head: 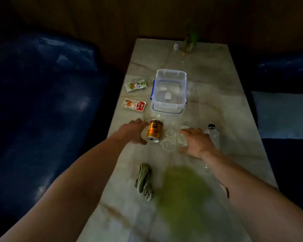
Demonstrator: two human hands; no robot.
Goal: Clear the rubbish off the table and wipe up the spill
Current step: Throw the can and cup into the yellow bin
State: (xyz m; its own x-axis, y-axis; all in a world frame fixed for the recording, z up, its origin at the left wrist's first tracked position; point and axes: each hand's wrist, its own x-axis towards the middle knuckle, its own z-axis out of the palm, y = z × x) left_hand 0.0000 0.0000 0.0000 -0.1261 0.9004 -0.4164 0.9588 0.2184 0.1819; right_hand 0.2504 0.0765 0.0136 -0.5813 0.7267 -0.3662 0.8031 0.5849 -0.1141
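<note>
A golden drink can (154, 131) lies on its side on the pale table (231, 102). My left hand (132, 131) rests at the can's left side, fingers spread, touching it. Two clear plastic cups (169, 139) lie to the right of the can. My right hand (195, 143) is curled around a third clear cup (182, 138); whether it grips is unclear. A clear bottle with a black cap (213, 135) stands just right of that hand. A green spill (184, 193) spreads near me, with a crumpled green cloth (144, 180) to its left.
A clear plastic box with blue clips (169, 91) sits beyond the can. Two snack wrappers (135, 95) lie left of it near the table's edge. A green bottle and small items (190, 43) stand at the far end. Dark blue seats (42, 102) flank the table.
</note>
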